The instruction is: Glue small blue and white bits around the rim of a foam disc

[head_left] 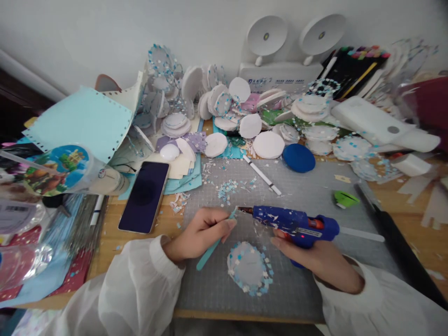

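Between the fingers of my left hand (205, 232) are light-blue tweezers (207, 255), their tips angled up and away from me. My right hand (313, 255) grips a blue hot glue gun (287, 221) lying sideways, a clear glue stick out of its back and a red light lit. Its nozzle meets or nearly meets the tweezer tips; a tiny pale bit shows there, too small to name. Just below, a white disc (249, 266) ringed with small blue and white paper pieces lies flat on the grey cutting mat (206, 298), touched by neither hand.
Loose paper bits (229, 189) and a white pen (262, 175) lie on the mat beyond my hands. A phone (144, 197) and plastic cup (87, 170) stand left. White discs (269, 144) pile up behind, near a blue lid (298, 157). A black-handled tool (402, 247) lies right.
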{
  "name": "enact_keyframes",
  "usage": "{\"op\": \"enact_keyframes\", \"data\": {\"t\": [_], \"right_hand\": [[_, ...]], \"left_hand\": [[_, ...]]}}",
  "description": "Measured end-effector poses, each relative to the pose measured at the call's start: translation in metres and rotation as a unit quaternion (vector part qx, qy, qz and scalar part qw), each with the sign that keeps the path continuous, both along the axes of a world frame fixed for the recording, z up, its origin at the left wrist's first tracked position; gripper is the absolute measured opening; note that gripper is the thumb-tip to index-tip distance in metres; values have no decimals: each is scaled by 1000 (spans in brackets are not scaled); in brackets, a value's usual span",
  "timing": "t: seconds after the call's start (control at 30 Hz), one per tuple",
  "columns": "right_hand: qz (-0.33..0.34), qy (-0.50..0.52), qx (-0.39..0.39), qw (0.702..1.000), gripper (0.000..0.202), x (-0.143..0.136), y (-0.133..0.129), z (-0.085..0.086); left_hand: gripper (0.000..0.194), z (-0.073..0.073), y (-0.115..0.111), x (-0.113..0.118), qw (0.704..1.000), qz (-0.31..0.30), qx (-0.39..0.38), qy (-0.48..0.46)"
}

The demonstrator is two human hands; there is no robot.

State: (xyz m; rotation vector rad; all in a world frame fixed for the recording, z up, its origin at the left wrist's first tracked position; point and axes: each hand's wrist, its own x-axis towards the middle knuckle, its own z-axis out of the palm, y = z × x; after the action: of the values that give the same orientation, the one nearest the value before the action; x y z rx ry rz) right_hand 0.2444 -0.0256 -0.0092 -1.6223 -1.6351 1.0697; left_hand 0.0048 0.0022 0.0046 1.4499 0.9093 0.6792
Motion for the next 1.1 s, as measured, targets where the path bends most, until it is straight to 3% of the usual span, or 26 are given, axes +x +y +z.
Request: {"op": "enact_keyframes", "data": {"t": [0.17,0.5,0.67,0.8,0.87,1.1], "right_hand": [[13,-54,34,998,31,1,-1,-2],[-12,-36,111,993,22,2,3,-4],[-89,-83,151,981,24,17,5,1],[-196,-157,132,959,39,44,-1,-2],[-220,-208,132,944,45,60,-3,-5],[-169,-407,239,865,48,91,7,-8]], "left_hand": [[46,-1,0,0,1000,-1,-2,6],[43,2,-1,0,1000,6,-3,-3],[44,0,0,0,1000,19,-24,-1],[45,-6,1,-1,999,40,-24,-1],[44,-7,1,-1,998,56,-24,-7],[42,-3,-2,4,991,135,-17,-4]]}}
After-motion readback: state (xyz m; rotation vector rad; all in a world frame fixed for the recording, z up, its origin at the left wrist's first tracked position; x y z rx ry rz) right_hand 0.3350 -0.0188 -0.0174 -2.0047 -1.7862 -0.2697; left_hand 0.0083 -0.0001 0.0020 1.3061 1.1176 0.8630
